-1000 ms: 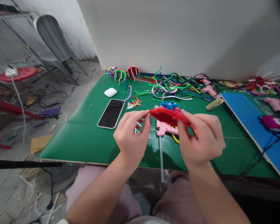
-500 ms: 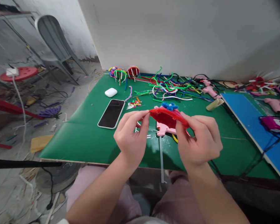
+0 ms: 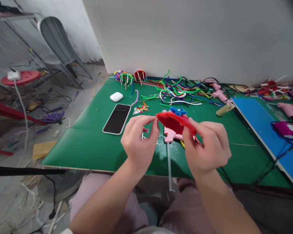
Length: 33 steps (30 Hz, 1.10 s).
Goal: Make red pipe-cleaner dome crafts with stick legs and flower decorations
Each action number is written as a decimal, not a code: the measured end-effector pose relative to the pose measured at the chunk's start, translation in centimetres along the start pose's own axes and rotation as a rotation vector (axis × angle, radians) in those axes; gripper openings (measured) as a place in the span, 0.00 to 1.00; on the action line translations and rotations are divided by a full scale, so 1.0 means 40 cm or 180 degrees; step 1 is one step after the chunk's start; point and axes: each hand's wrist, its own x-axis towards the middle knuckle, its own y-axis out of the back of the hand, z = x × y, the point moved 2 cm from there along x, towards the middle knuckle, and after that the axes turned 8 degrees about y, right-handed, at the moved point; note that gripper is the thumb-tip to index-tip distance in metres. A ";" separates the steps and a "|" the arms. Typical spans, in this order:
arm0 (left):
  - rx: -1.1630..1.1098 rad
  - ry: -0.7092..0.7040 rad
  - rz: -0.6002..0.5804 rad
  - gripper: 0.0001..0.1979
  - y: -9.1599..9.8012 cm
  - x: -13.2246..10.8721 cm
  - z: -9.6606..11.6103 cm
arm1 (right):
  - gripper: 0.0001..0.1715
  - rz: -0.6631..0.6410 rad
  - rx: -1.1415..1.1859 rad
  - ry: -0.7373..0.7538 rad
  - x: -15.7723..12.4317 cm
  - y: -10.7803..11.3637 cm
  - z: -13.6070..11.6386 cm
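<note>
Between my hands is a red, dome-shaped pipe-cleaner piece (image 3: 171, 122), tilted so its hollow side faces me, with a blue fuzzy flower (image 3: 178, 111) on top. My right hand (image 3: 207, 146) pinches its right end between thumb and fingers. My left hand (image 3: 141, 139) is closed in a pinch at the left tip of the red rim; whether something small sits between those fingertips I cannot make out. Beneath the piece a pink glue gun (image 3: 170, 134) lies on the table, partly hidden, its clear glue stick (image 3: 169, 165) sticking out past the front edge.
On the green table (image 3: 88, 143) lie a phone (image 3: 117, 119), a white earbud case (image 3: 116, 97) and small coloured bits (image 3: 141, 109). Tangled pipe cleaners (image 3: 175, 89) spread along the back, near finished domes (image 3: 140, 76). A blue board (image 3: 261, 130) is at right.
Both hands stay at the red piece, with only a slight shift. My left hand has moved a little to the right, and the piece has tilted slightly.
</note>
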 end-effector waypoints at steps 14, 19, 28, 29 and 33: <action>0.0124 0.0039 0.0034 0.07 0.000 -0.005 -0.012 | 0.15 -0.0035 0.0175 0.0052 -0.002 -0.002 -0.008; 0.0128 -0.0011 0.0055 0.07 0.000 -0.004 -0.013 | 0.16 -0.0051 0.0219 0.0052 -0.001 -0.001 -0.009; 0.0109 -0.0105 0.0116 0.07 -0.005 -0.005 -0.014 | 0.15 -0.0039 0.0185 0.0019 -0.010 -0.002 -0.009; 0.0101 -0.0100 0.0107 0.07 -0.006 -0.007 -0.015 | 0.15 -0.0028 0.0166 0.0010 -0.010 -0.002 -0.008; 0.0114 -0.0074 0.0106 0.08 -0.008 -0.010 -0.015 | 0.15 -0.0036 0.0124 0.0026 -0.010 -0.004 -0.004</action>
